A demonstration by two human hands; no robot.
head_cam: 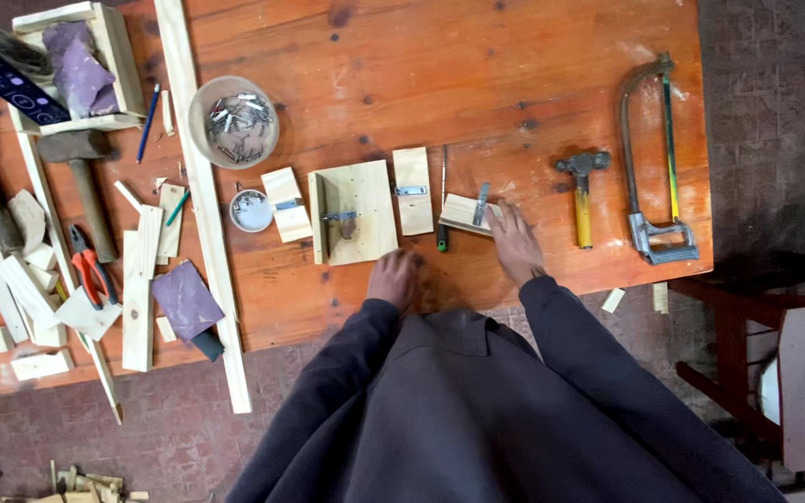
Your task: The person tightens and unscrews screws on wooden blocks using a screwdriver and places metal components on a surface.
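We see the orange-stained wooden tabletop (477, 84) under soft, even light, brightest across its far middle and right, with a pale sheen near the far right corner. Shadows are short and faint; the yellow-handled hammer (582, 196) casts only a thin one. The near edge dims toward the dark brick floor (142, 438). Focus is fair at the centre, but our right hand (517, 242) is slightly smeared. Edges bend outward at the left and right.

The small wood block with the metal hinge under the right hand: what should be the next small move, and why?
Probably pick up the screwdriver. The right hand lies flat on the small wood block, whose hinge rests across it; the screwdriver lies just left of the block. The left hand rests on the table edge, holding nothing.
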